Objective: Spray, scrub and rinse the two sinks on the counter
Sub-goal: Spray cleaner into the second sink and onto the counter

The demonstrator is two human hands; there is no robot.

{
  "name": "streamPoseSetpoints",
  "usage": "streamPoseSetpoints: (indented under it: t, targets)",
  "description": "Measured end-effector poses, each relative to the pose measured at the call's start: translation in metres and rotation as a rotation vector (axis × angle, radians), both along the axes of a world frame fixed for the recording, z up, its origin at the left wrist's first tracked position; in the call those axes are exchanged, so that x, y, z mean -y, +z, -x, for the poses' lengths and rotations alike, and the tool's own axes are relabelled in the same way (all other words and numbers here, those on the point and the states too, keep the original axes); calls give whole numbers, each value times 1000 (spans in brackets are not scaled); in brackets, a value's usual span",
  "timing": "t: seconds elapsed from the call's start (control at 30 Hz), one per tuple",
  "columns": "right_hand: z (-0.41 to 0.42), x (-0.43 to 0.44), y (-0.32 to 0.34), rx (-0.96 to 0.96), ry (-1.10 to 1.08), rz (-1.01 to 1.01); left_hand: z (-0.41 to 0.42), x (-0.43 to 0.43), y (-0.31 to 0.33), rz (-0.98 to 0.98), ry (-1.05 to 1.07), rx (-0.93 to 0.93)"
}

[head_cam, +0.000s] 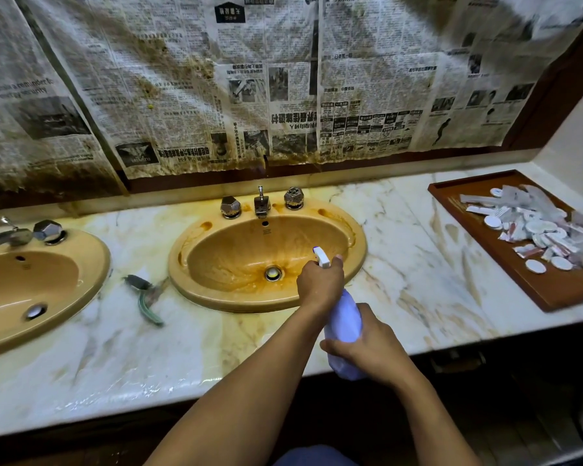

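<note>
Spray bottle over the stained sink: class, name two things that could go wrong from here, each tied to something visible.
1. The spray bottle, gripped by the left hand at the trigger and the right hand round the body, points across the right sink; mist could reach the newspaper on the wall behind.
2. The tray of small packets lies uncovered on the counter to the right; drift could wet them.

Brush (145,295) on counter (401,264) between two sinks (189,264); tray (485,237) far right.

Stained newspaper sheets (283,79) hang along the back — at right, a wooden tray (559,287) holds white packets (535,227).
</note>
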State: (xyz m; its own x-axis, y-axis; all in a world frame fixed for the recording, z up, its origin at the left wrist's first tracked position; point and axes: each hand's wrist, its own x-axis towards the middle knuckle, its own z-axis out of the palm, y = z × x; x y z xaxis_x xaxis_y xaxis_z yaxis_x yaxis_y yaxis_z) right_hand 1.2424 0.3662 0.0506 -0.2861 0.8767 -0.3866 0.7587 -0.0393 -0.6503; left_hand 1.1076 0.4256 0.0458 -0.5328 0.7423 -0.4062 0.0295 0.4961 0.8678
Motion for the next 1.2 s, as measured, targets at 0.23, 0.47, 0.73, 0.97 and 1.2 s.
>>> streamPoseSetpoints:
  t: [0.23, 0.47, 0.73, 0.97, 1.2]
  targets:
    - [-1, -5, 6, -33, 25, 6, 0, -1, 0, -55, 29, 51]
    - [-7, -8, 10, -17, 26, 10, -3, -7, 3, -26, -19, 72]
    - [-19, -11, 9, 10, 4, -4, -20, -7, 4, -48, -39, 125]
    - [-28, -12, 8, -11, -14, 0, -29, -10, 6, -15, -38, 103]
    - [-34, -13, 8, -11, -9, -29, -37, -12, 13, -34, -13, -1]
